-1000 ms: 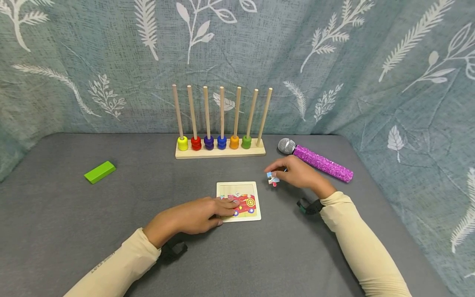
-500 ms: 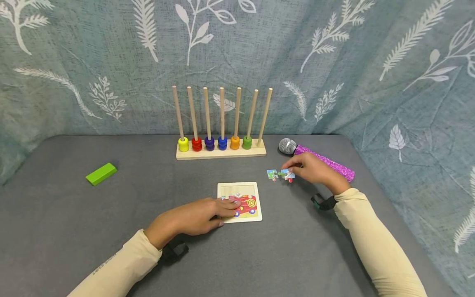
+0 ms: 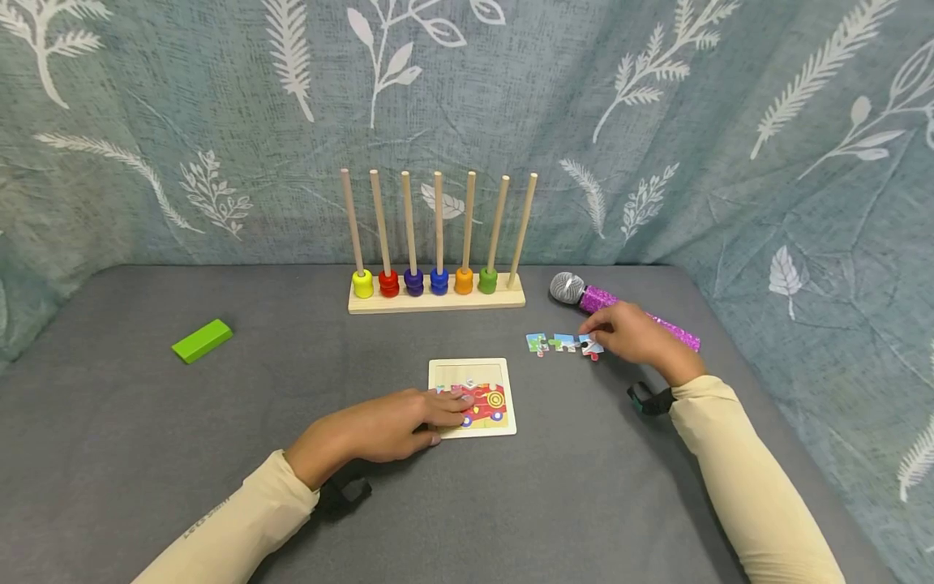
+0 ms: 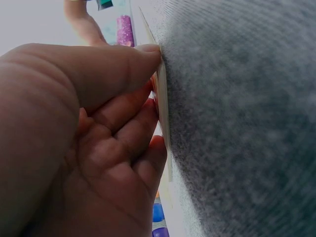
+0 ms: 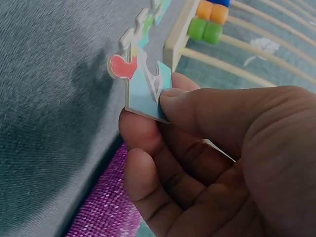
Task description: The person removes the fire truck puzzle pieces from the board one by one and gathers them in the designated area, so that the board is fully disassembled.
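The left hand [image 3: 387,426] is resting on the puzzle board [image 3: 474,371], its fingers stretched out over the red picture and its thumb touching the edge. The right hand [image 3: 633,332] is pinching a light-blue puzzle piece [image 5: 143,91] with a red knob between thumb and finger, just right of two other pieces [image 3: 564,342] on the desk [image 3: 306,341], while a purple microphone [image 3: 598,299] is lying partly behind that hand.

The puzzle piece [image 5: 143,91] is pale blue, white and red, the microphone handle [image 5: 109,200] glittery purple.
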Demonstrator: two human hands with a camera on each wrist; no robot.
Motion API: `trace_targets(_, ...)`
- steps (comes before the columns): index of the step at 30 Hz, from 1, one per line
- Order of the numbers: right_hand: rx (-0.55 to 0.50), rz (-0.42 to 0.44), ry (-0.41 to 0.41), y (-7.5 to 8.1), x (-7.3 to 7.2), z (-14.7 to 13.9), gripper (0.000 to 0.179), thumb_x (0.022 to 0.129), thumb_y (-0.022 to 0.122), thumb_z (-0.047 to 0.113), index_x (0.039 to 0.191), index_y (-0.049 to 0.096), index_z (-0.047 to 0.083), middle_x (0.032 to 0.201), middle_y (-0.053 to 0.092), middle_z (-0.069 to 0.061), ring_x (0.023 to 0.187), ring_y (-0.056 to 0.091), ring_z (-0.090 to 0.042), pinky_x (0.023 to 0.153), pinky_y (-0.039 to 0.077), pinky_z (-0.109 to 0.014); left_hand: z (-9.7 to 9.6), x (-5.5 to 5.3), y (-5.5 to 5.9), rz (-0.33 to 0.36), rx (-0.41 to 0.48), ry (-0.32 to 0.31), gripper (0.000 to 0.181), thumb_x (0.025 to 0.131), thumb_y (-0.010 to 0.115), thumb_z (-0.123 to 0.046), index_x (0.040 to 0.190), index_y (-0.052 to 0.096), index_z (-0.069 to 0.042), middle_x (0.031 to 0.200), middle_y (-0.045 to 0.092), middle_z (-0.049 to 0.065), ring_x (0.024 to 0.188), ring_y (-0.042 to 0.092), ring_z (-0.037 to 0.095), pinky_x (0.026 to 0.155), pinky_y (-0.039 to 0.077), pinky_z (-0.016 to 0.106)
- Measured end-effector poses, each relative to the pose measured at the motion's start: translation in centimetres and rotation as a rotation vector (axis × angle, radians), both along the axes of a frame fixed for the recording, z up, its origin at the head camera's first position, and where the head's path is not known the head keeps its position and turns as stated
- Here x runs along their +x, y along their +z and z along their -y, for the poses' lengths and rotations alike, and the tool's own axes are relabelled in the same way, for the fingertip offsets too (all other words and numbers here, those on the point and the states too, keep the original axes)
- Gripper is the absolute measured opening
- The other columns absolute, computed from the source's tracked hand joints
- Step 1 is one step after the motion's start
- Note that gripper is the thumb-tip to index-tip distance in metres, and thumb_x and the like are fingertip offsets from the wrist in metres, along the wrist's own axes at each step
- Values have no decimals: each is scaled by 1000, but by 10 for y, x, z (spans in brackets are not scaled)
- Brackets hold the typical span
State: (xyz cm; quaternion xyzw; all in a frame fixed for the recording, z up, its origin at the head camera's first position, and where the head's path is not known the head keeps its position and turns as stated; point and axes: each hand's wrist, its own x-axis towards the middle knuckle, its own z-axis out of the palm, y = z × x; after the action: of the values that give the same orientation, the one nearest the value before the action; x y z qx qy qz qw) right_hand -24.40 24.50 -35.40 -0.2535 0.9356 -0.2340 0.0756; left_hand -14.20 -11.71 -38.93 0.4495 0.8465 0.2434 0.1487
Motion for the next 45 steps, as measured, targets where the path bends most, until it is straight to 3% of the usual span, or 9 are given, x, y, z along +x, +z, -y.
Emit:
trace_targets(13, 6, 4, -30, -6, -6, -5, 17, 88, 61, -6, 99, 74, -2, 97, 70, -13, 83, 59, -21, 72, 49, -36, 0, 0, 1, 17, -14, 16, 40, 95, 57, 0, 134, 58, -2, 148, 44, 6, 137, 38, 26, 108, 34, 47)
trace_targets(30, 10, -81, -66, -8, -7, -1, 15, 86, 65, -5, 99, 71, -7, 86, 68, -11, 82, 61, -26, 77, 50, -44, 0, 0, 2, 18, -20, 14, 39, 96, 57, -1, 135, 57, -2, 148, 44, 7, 137, 38, 26, 108, 33, 47)
trace_targets(40, -11, -82, -44, -5, -3, 3, 14, 89, 65, 0, 101, 73, -5, 95, 71, -13, 88, 63, -27, 79, 51, -45, 1, -1, 0, -4, -6, -5, 40, 95, 55, 2, 135, 57, -1, 148, 44, 9, 136, 39, 29, 108, 34, 48)
trace_targets(45, -34, -63, -22, -5, -1, 8, 15, 89, 64, 0, 101, 73, -4, 96, 71, -12, 83, 61, -22, 74, 50, -38, 0, -1, -1, -3, -15, -4, 40, 95, 55, 1, 135, 57, -1, 148, 44, 8, 136, 39, 28, 108, 34, 48)
